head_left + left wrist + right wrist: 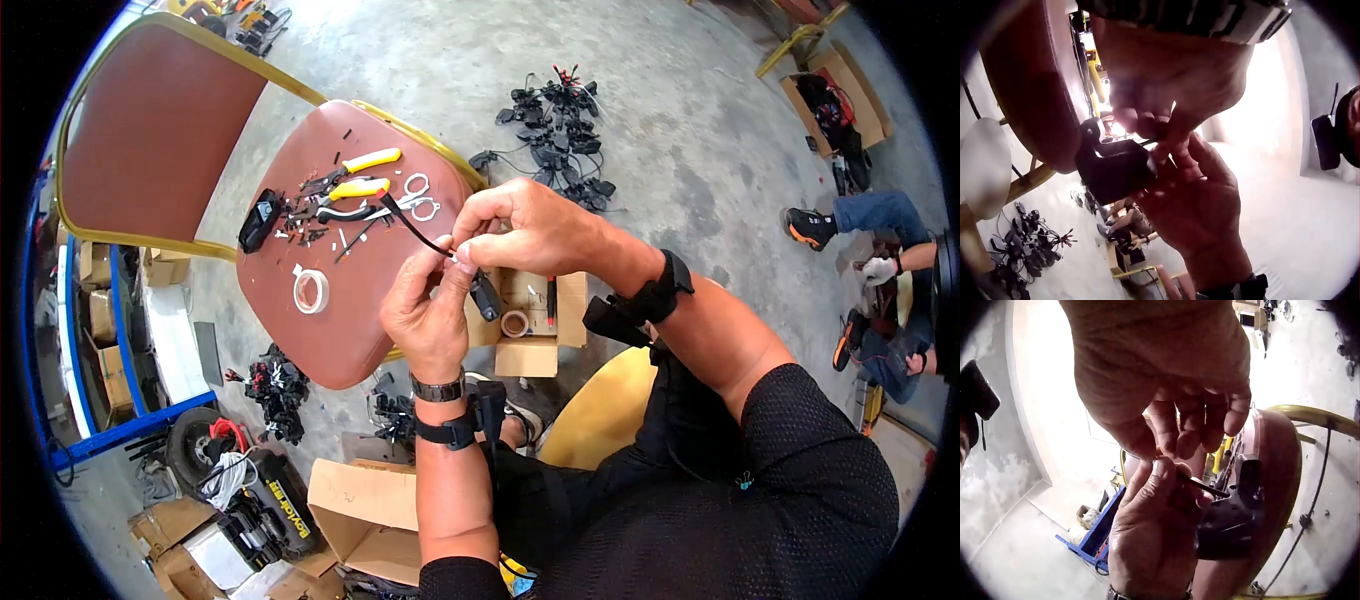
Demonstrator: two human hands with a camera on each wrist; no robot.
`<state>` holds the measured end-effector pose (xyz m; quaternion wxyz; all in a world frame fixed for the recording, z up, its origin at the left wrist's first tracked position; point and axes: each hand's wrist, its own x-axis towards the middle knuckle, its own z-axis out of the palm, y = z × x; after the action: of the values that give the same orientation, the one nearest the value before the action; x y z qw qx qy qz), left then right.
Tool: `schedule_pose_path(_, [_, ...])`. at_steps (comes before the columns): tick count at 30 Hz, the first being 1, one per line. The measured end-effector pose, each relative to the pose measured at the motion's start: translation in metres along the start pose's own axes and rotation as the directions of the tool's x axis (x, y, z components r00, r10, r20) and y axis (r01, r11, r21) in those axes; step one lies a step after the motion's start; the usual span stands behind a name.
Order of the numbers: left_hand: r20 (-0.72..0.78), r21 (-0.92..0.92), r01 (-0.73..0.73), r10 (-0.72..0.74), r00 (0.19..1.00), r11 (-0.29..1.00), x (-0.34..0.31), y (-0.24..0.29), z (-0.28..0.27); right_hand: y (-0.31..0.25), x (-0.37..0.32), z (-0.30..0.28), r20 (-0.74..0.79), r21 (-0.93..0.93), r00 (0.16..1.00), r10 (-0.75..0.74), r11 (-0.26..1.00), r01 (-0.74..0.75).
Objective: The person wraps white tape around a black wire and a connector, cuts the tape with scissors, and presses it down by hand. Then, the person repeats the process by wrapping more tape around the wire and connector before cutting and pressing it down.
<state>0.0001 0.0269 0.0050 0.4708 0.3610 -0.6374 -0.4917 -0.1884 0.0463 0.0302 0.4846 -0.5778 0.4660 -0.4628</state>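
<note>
Over the front of a chair seat, my left hand (428,318) pinches a thin black cable (412,224) between thumb and fingers. Thumb and forefinger of my right hand (528,230) meet it at the same spot, pinching there. A small whitish bit shows between the fingertips; what it is, I cannot tell. From the fingers the cable runs up over the seat to a red end. Beside the hands hangs a black plastic device (485,297), which shows larger as a bracket-shaped housing (1116,172) in the left wrist view.
The brown chair seat (300,345) bears yellow-handled pliers (372,160), scissors (424,207), a tape roll (311,292), a black case (261,221) and scraps. Piles of black devices (560,140) lie on the floor. Cardboard boxes (527,358) stand nearby; another person sits at right.
</note>
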Motion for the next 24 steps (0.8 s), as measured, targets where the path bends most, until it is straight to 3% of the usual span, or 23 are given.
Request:
schedule_pose_path(12, [0.048,-0.044,0.047,-0.045,0.998,0.998,-0.001,0.004,-0.002,0.004,-0.001,0.002,0.048,-0.084,0.998,-0.040,0.996,0.044])
schedule_pose_path(15, [0.037,0.000,0.019,-0.019,0.999,1.000,-0.001,0.005,-0.002,0.015,0.002,0.004,0.036,-0.240,0.971,-0.237,0.941,0.238])
schedule_pose_path(18, [-0.022,-0.075,-0.002,0.001,1.000,0.997,-0.001,0.007,0.003,0.013,0.001,0.010,-0.044,-0.269,0.956,-0.291,0.925,0.269])
schedule_pose_path(24, [-0.093,-0.049,0.064,-0.069,0.993,0.997,-0.004,0.007,0.003,0.017,0.000,0.018,-0.069,-0.367,0.930,-0.360,0.876,0.312])
